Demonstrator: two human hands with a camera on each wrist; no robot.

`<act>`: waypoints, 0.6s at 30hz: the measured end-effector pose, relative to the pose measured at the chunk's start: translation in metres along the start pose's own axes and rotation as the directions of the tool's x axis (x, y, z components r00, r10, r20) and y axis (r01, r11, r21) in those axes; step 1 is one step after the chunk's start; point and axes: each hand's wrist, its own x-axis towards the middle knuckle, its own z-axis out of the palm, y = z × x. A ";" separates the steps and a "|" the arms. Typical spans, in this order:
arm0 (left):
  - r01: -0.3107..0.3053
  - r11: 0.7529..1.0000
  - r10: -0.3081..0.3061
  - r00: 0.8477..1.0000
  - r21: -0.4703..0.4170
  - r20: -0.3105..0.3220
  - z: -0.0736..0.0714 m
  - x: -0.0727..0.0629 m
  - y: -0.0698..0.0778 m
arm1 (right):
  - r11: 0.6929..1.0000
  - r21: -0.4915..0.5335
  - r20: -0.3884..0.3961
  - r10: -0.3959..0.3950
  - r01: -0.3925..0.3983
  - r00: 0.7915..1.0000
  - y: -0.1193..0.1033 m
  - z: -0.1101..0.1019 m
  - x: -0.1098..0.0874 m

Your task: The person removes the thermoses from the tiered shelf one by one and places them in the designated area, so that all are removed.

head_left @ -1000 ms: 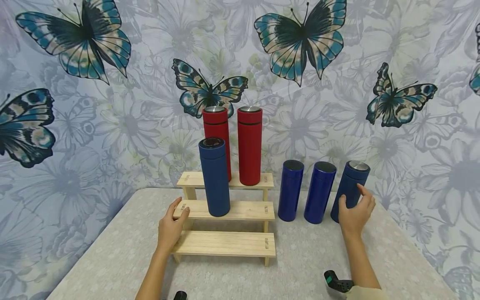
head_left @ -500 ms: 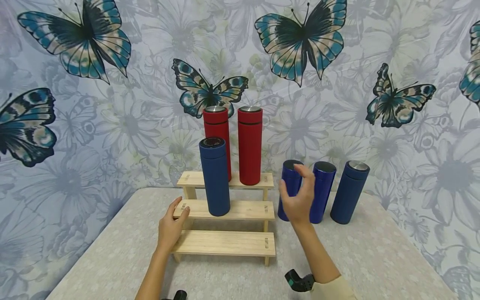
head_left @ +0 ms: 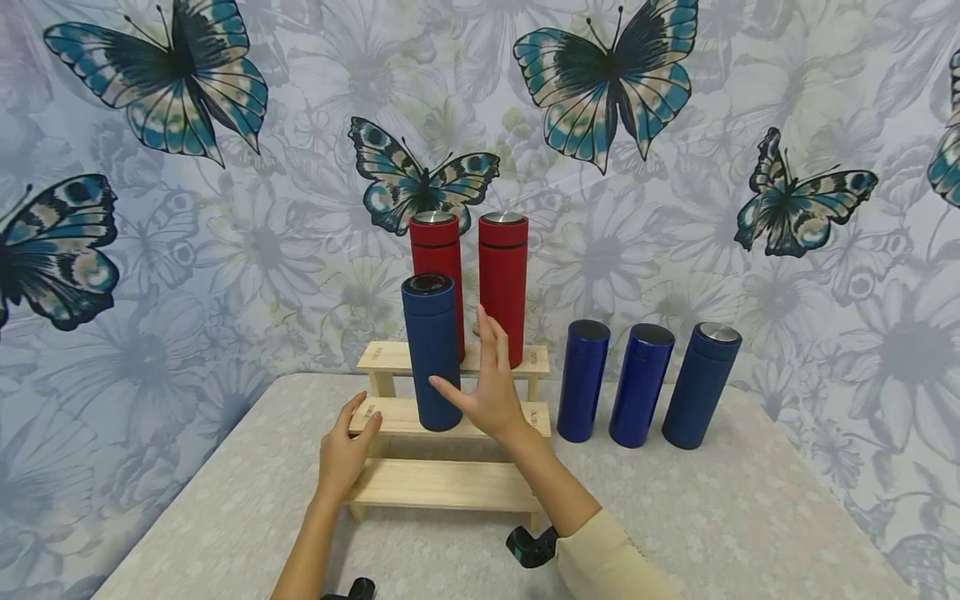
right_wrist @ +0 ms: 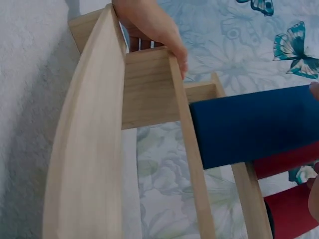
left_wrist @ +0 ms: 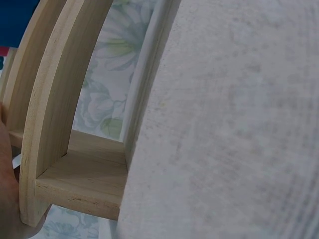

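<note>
A three-step wooden stand [head_left: 450,485] sits on the table. Two red flasks [head_left: 503,283] stand on its top step. One blue flask [head_left: 431,350] stands at the left of the middle step. My left hand [head_left: 342,457] holds the stand's left end at the middle step, its fingers curled over the side panel [right_wrist: 152,25]. My right hand [head_left: 486,393] is spread just right of that blue flask, thumb reaching toward its lower half and fingers raised; it holds nothing. In the right wrist view the blue flask [right_wrist: 249,124] fills the space above the step.
Three more blue flasks [head_left: 582,379] [head_left: 640,383] [head_left: 700,385] stand in a row on the table right of the stand. A grey patterned cloth [head_left: 735,525] covers the table. A butterfly-print backdrop [head_left: 225,250] hangs close behind.
My right hand has swept left from the rightmost blue flask, past the other two, to the blue flask on the middle step. The left hand has stayed on the stand.
</note>
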 end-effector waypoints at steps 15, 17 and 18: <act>-0.024 1.000 0.024 1.000 -0.003 -0.011 0.000 0.003 -0.001 | 0.987 -0.137 -0.016 0.084 -0.086 0.996 -0.001 0.042 -0.015; -0.029 1.000 0.029 1.000 -0.009 -0.008 0.000 0.002 -0.001 | 0.988 -0.136 -0.034 0.074 -0.078 0.997 -0.002 0.041 -0.018; -0.029 1.000 0.029 1.000 -0.013 -0.006 0.000 0.001 -0.002 | 0.988 -0.134 -0.037 0.069 -0.074 0.997 -0.003 0.039 -0.021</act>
